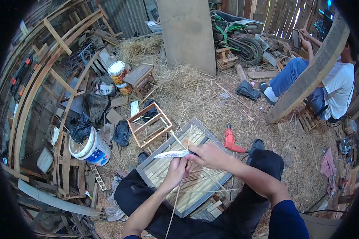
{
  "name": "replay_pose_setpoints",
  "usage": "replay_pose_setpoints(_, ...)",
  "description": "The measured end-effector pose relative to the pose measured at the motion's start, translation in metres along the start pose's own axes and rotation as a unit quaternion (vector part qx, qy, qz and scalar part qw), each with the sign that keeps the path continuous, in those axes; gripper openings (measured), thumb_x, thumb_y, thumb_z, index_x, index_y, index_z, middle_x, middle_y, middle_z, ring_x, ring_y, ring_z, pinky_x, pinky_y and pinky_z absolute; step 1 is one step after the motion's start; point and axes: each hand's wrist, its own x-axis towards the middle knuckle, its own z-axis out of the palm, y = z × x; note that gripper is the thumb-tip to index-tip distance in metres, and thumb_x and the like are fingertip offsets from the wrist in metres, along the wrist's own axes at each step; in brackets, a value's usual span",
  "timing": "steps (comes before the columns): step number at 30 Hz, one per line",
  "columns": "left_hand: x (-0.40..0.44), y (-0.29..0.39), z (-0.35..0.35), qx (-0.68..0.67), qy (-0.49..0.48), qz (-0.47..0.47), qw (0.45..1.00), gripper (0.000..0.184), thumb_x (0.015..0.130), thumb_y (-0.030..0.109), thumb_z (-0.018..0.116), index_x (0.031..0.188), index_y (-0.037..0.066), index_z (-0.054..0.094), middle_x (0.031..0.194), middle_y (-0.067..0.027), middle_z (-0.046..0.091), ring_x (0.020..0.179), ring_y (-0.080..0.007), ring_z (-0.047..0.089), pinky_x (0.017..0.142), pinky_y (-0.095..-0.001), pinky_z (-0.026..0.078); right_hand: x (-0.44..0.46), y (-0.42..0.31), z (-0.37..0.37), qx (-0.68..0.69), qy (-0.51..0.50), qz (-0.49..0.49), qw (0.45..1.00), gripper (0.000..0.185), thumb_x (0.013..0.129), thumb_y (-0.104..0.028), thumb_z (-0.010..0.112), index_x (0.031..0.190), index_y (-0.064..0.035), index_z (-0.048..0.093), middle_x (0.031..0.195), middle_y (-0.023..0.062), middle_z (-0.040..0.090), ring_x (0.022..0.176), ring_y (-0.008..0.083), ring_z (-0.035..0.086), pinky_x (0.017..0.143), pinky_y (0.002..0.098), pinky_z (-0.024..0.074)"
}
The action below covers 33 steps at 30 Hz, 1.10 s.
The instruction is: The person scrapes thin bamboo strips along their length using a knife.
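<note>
My right hand point(207, 154) is closed round the handle of a knife point(172, 154), whose broad blade points left. Just below the blade, my left hand point(176, 172) is closed on a thin strip point(172, 213) that hangs down toward my lap. The two hands meet near the base of the blade. Beneath them a grey-framed tray point(147, 181) of pale slats rests across my legs, with loose thin strips scattered over it. How the blade touches the strip is too small to tell.
A red drill point(231, 140) lies on the straw-covered floor to the right. Ahead-left are a small wooden frame point(141, 138) and a white bucket point(101, 153). A curved wooden beam point(307, 79) stands before a seated person point(339, 81) at the right.
</note>
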Motion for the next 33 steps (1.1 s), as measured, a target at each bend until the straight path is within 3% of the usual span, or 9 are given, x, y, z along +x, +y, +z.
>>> replay_pose_setpoints(3,0.002,-0.003,0.003,0.016,-0.043,0.001,0.999,0.025,0.106,0.030,0.041,0.097,0.008,0.047,0.066,0.0026,0.044,0.051,-0.0054,0.039,0.045,-0.0227,0.032,-0.006,-0.004,-0.016,0.000,-0.016,0.007,1.000,0.036,0.097,-0.040,0.052,0.115,-0.0087,0.057,0.057,0.0194,0.056,0.055,0.0401,0.059,0.055,0.0499,0.0458)
replay_pose_setpoints(5,-0.001,0.006,0.017,0.059,-0.023,0.030,0.998,0.024,0.106,0.029,0.040,0.096,0.008,0.047,0.068,0.0023,0.045,0.053,-0.0055,0.040,0.045,-0.0228,0.032,-0.013,-0.007,-0.018,-0.010,-0.011,0.011,1.000,0.040,0.097,-0.040,0.053,0.124,-0.0099,0.056,0.057,0.0191,0.056,0.055,0.0402,0.059,0.055,0.0501,0.0460)
replay_pose_setpoints(6,-0.004,0.008,0.020,0.057,-0.025,0.035,0.997,0.024,0.106,0.029,0.040,0.096,0.008,0.047,0.068,0.0022,0.045,0.053,-0.0055,0.041,0.045,-0.0227,0.032,-0.015,-0.009,-0.022,-0.011,-0.006,0.003,1.000,0.047,0.097,-0.041,0.053,0.134,-0.0119,0.052,0.057,0.0191,0.057,0.054,0.0398,0.059,0.055,0.0495,0.0459)
replay_pose_setpoints(15,-0.003,-0.013,0.023,0.064,-0.013,0.049,0.997,0.021,0.105,0.023,0.042,0.095,0.006,0.050,0.062,0.0035,0.046,0.050,-0.0045,0.041,0.044,-0.0228,0.032,-0.029,0.002,-0.021,0.019,-0.003,-0.015,1.000,0.032,0.093,-0.042,0.059,0.106,-0.0125,0.065,0.057,0.0150,0.057,0.052,0.0353,0.060,0.051,0.0455,0.0452)
replay_pose_setpoints(21,-0.009,-0.002,0.016,0.021,-0.027,0.024,0.999,0.024,0.106,0.026,0.042,0.098,0.006,0.052,0.061,0.0034,0.045,0.050,-0.0039,0.040,0.044,-0.0220,0.031,-0.036,0.010,-0.036,-0.072,0.025,0.033,0.997,0.030,0.093,-0.040,0.060,0.105,-0.0127,0.064,0.059,0.0129,0.060,0.053,0.0314,0.062,0.049,0.0431,0.0459)
replay_pose_setpoints(26,-0.036,0.000,0.018,0.031,-0.046,0.055,0.997,0.027,0.106,0.029,0.041,0.100,0.004,0.052,0.064,0.0026,0.043,0.052,-0.0039,0.037,0.047,-0.0205,0.031,-0.049,0.066,-0.069,-0.131,0.096,0.281,0.946,0.032,0.095,-0.041,0.055,0.096,-0.0100,0.062,0.069,0.0181,0.064,0.063,0.0376,0.064,0.056,0.0480,0.0496)
replay_pose_setpoints(29,-0.042,-0.002,0.004,0.010,-0.041,0.037,0.998,0.026,0.106,0.028,0.042,0.109,0.005,0.052,0.062,0.0043,0.040,0.051,-0.0039,0.035,0.046,-0.0210,0.030,-0.065,0.070,-0.078,-0.111,0.191,0.254,0.942,0.031,0.096,-0.039,0.055,0.093,-0.0082,0.061,0.067,0.0179,0.063,0.061,0.0378,0.063,0.056,0.0475,0.0490)
replay_pose_setpoints(33,-0.041,0.007,-0.015,-0.010,-0.011,0.000,1.000,0.026,0.105,0.028,0.043,0.120,0.009,0.051,0.059,0.0047,0.039,0.045,-0.0042,0.033,0.041,-0.0217,0.027,-0.081,0.050,-0.060,-0.164,0.100,0.214,0.958,0.029,0.095,-0.037,0.056,0.090,-0.0086,0.060,0.062,0.0158,0.061,0.057,0.0363,0.062,0.054,0.0463,0.0475)
